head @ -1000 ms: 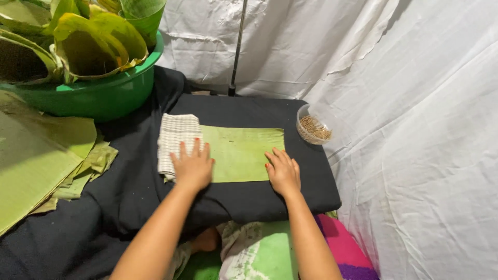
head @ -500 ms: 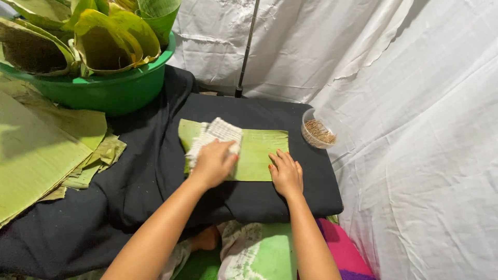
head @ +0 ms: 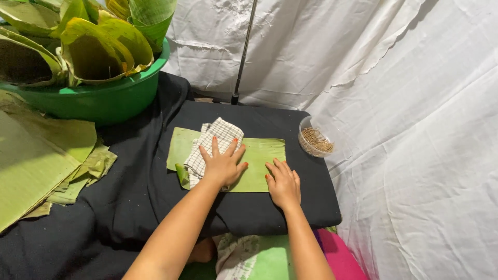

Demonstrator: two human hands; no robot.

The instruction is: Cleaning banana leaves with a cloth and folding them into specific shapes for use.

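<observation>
A rectangular piece of green banana leaf (head: 262,155) lies flat on a black cloth-covered board (head: 270,207). My left hand (head: 224,163) presses a white checked cloth (head: 215,140) onto the middle of the leaf, fingers spread. To its right, my right hand (head: 284,182) rests flat on the leaf's near right corner and holds nothing.
A green basin (head: 104,98) full of curled leaves stands at the back left. Flat leaf sheets (head: 36,161) are stacked at the left. A small clear bowl of thin sticks (head: 315,139) sits at the board's right edge. White fabric hangs behind and to the right.
My left hand has slid the checked cloth from the leaf's left end toward its middle, baring the left end. My right hand has stayed on the leaf's right part.
</observation>
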